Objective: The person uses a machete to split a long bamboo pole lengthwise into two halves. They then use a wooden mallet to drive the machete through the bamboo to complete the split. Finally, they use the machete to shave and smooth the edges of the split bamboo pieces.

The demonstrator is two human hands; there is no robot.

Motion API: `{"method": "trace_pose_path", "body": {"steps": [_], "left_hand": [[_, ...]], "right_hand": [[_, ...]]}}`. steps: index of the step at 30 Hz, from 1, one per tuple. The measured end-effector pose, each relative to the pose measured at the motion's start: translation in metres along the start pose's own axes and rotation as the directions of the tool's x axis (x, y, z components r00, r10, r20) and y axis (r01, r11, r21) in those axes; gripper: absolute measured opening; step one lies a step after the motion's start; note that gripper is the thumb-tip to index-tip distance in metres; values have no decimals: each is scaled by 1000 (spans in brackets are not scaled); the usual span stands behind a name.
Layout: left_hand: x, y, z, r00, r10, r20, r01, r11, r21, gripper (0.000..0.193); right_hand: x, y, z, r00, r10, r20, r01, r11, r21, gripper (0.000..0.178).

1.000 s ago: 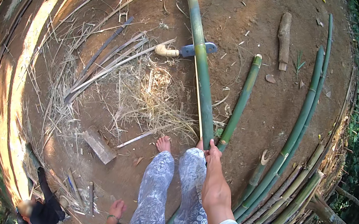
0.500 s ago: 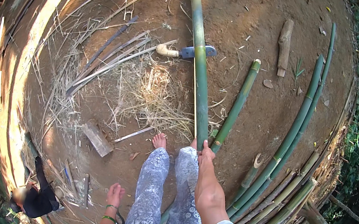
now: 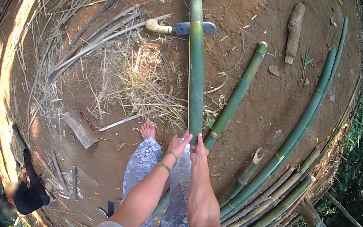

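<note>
- Work in hand: the thick green bamboo pole point(image 3: 196, 62) has a pale cut edge along its left side, so some lengthwise splitting looks done; pale, stringy bamboo shavings point(image 3: 139, 77) lie heaped left of it.
- What seems left: the pole is one long length, and the shorter green bamboo piece point(image 3: 238, 92) just to its right looks whole, so much cutting may remain.
- Place and axis: the pole's near end sits at the right knee; its long axis runs away from the person, leaning slightly left, past the top edge of view. It crosses above the blade of the large knife with a pale curved handle point(image 3: 182, 28); contact there cannot be told.
- Right hand point(image 3: 199, 151): pinches the near end, thumb on top.
- Left hand point(image 3: 178, 145): fingers at the end's left edge; whether they grip cannot be told.
</note>
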State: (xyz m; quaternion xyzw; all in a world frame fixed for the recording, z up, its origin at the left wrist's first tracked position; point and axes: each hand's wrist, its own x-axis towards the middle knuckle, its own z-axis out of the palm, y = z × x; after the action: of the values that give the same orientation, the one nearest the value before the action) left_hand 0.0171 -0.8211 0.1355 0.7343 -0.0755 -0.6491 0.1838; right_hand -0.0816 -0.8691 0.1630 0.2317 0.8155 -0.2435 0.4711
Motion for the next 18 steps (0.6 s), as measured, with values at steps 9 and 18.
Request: {"method": "trace_pose_path", "body": {"steps": [9,18], "left_hand": [[28,39,58,997,-73,-39,73,997,-18,62],[-83,103,42,951,261,-167,-245,963,112,40]], "right_hand": [[42,19,-23,965,51,256,-64,997,42,37],[-99,-11,-33,948,-144,284,39,938,344,44]]}}
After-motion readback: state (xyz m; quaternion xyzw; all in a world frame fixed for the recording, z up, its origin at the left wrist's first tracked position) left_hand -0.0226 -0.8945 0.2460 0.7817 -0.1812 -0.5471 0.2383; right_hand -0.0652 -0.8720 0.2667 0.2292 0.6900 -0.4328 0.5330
